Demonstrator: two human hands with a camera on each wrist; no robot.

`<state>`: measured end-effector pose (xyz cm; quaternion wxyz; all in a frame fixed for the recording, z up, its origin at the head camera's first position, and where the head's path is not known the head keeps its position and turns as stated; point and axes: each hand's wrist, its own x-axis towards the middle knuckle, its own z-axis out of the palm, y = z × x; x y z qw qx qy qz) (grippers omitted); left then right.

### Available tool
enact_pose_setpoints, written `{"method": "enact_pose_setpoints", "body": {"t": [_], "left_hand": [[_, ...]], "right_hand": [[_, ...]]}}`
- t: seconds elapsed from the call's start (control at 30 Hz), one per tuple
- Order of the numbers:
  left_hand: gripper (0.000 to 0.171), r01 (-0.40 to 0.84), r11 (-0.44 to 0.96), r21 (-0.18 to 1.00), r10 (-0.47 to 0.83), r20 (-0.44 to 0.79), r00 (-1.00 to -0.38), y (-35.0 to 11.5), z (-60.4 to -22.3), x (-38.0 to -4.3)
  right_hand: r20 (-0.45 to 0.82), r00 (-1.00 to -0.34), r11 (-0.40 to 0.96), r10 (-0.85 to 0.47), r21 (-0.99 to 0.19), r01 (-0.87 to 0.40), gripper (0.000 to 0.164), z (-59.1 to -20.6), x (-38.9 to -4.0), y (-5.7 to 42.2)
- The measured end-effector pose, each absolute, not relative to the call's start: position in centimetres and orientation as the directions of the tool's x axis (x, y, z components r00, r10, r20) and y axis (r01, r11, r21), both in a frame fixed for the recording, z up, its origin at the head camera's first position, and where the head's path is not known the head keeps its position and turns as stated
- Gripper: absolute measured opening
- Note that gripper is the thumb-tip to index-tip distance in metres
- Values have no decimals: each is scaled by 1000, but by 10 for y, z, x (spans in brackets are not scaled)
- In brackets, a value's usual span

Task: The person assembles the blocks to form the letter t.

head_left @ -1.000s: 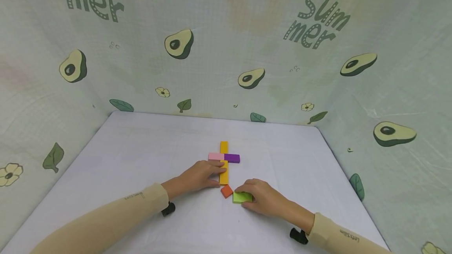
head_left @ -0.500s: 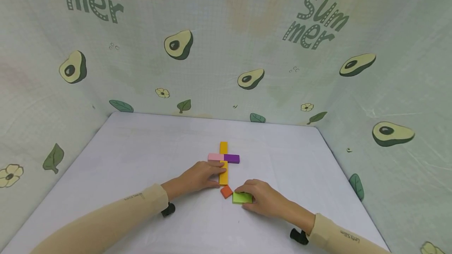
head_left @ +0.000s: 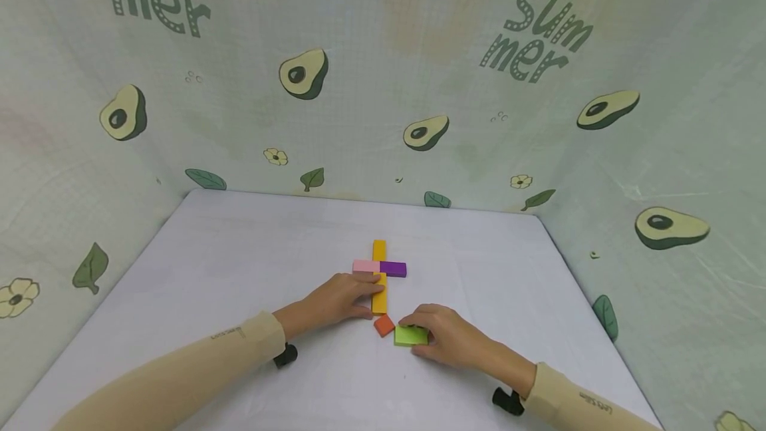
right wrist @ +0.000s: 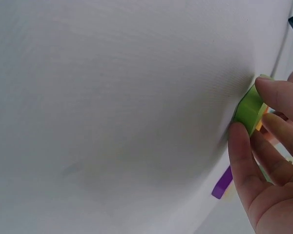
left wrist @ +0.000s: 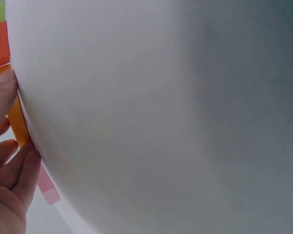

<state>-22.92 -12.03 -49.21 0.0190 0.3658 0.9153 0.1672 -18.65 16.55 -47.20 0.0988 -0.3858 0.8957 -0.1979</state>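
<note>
My left hand [head_left: 344,298] holds the near yellow block [head_left: 379,301] at its left side, fingers toward the far end and thumb [left wrist: 5,90] by the near end. Under that end sits a small orange-red block [head_left: 384,325], turned cornerwise. My right hand [head_left: 445,334] pinches a light green block [head_left: 409,335] between thumb and fingers, flat on the table, its left side at the orange-red one. Beyond the near yellow block, a pink block [head_left: 366,266] and a purple block [head_left: 393,269] lie end to end crosswise. A second yellow block [head_left: 380,250] points away behind them.
The blocks lie mid-table on a white cloth [head_left: 269,238]. A fabric wall [head_left: 359,118] printed with avocados and leaves rises at the back and both sides. Black wrist devices [head_left: 507,402] hang below both sleeves.
Hardly anything differs. The right hand shifts very slightly around the green block; the left hand and the other blocks stay in place.
</note>
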Motion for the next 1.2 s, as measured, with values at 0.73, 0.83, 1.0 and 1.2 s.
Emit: {"method": "enact_pose_setpoints", "body": {"t": [0.73,0.83,1.0,1.2], "left_hand": [[74,651,650,392,677,90,-730,-132,-490,-228],[74,614,690,384,633,91,-769,-140,-484,-225],[76,554,765,330,541,138,-830,-158,-475,-217],[79,513,820,253,460,240,-855,-190,-462,-204]], "right_hand": [[-54,-702,625,-710,-507,-593,47,-466,-187,179],[-58,-722,643,-689,-509,-572,46,-459,-186,184],[-54,-767,691,-639,-478,-542,46,-449,-187,198],[30,-806,721,-592,-427,-546,48,-437,-187,218]]}}
